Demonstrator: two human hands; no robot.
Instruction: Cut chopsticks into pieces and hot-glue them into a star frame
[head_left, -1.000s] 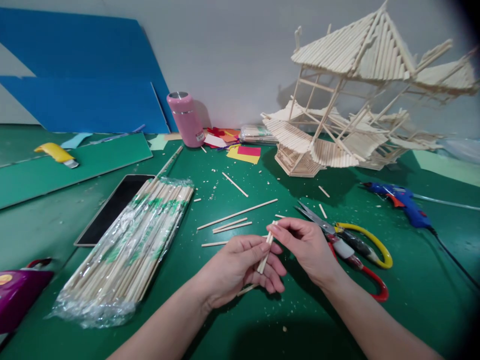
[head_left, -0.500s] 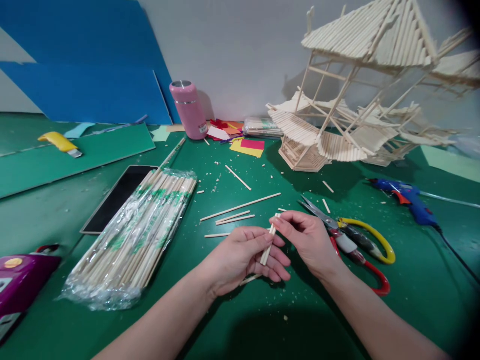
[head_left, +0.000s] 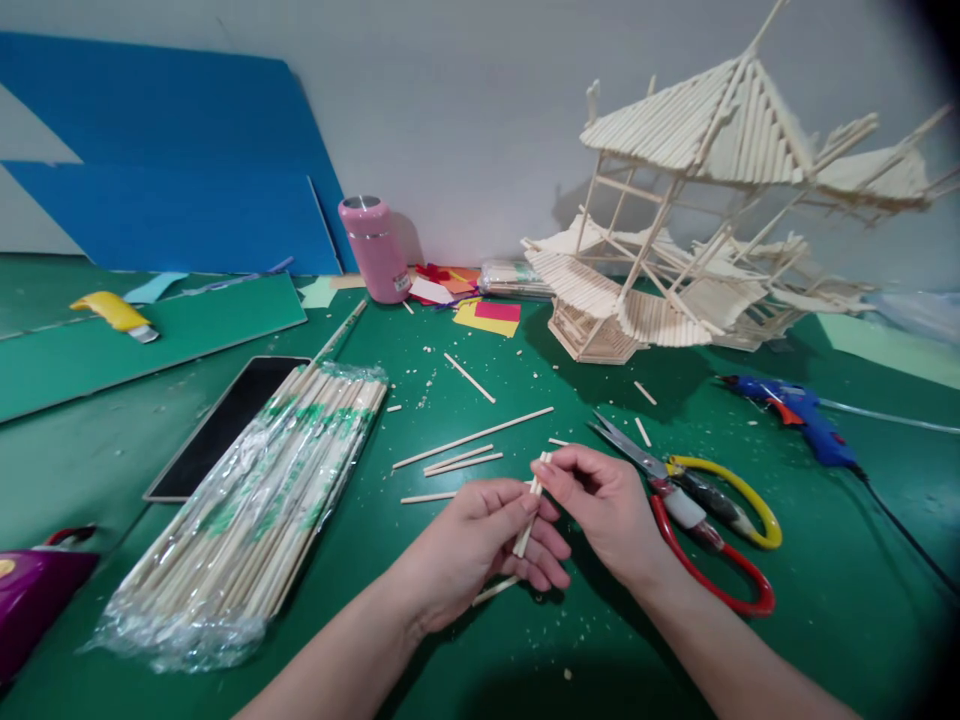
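Observation:
Between my two hands is a small bundle of short wooden sticks [head_left: 523, 540], held side by side and slanting upward. My left hand [head_left: 480, 535] pinches the sticks between thumb and fingers, its other fingers spread beneath them. The thumb and fingertips of my right hand [head_left: 604, 505] close on their upper end. Beyond the hands, several loose sticks [head_left: 472, 438] of differing length lie on the green table, and another stick [head_left: 495, 591] lies partly under my left hand. Scissors [head_left: 679, 480] with one yellow and one red handle rest close to my right hand.
A plastic-wrapped pack of chopsticks [head_left: 262, 510] overlaps a dark phone [head_left: 225, 430] on the left. A stick-built pavilion model [head_left: 667, 300] stands at the back right, near a blue glue gun [head_left: 810, 415]. Further back are a pink flask [head_left: 375, 250] and a yellow cutter [head_left: 112, 311].
The camera view has tilted upward, so the table things appear lower in the picture. Both hands keep their hold on the short sticks with almost the same pose.

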